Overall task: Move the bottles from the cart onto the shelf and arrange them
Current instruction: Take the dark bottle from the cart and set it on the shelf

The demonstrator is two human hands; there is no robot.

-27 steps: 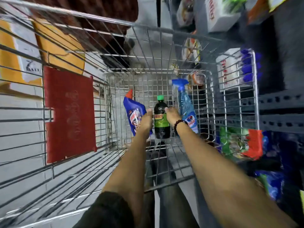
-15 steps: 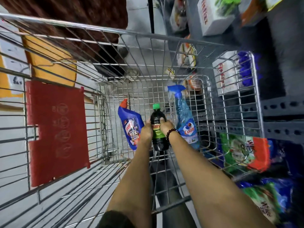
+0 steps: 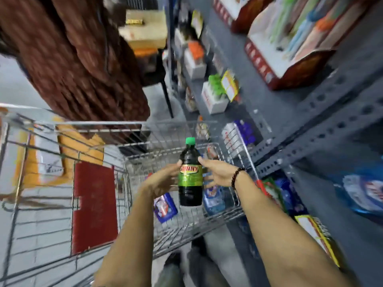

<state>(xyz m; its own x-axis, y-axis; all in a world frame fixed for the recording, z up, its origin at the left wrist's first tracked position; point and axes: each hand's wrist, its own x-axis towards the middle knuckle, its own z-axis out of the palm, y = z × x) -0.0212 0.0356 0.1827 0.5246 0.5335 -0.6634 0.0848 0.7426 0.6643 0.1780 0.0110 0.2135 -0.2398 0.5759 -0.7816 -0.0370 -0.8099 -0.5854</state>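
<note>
Both hands clamp the dark bottle upright above the cart, left hand and right hand pressing its sides; shelf lies rightward, nearer the right hand.

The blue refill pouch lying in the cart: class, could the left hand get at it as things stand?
Probably not yet. The left hand and right hand are both clasped on the dark bottle, held above the blue refill pouch; nothing else blocks the open cart.
</note>
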